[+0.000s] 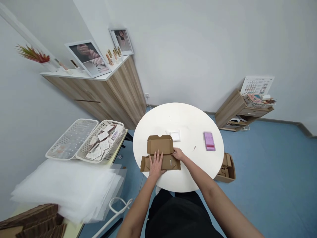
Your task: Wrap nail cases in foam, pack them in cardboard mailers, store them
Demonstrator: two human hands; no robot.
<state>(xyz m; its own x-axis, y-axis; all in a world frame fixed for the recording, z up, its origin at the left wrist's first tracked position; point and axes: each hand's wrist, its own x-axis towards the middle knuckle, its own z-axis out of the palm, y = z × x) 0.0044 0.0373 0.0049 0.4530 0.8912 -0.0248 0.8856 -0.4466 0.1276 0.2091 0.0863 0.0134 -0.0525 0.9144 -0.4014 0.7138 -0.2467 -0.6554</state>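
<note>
Round white table [188,125], kraft mailer box [160,155] lying part-folded at near-left rim, end jutting past edge. Left hand [156,164] pressed flat on box, right hand [178,154] at right end, grip unclear; hands apart. Risk: uneven pressure skids box off rim.

The box [160,158] is matt brown cardboard, the round tabletop [190,125] smooth white. The cabinet [119,92] at ten o'clock has a wood-grain finish.

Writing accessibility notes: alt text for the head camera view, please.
A person's left hand presses flat on an unfolded kraft cardboard box while the right hand touches its edge, on a round white table. A small white packet and a blurred pink package lie nearby.
</note>
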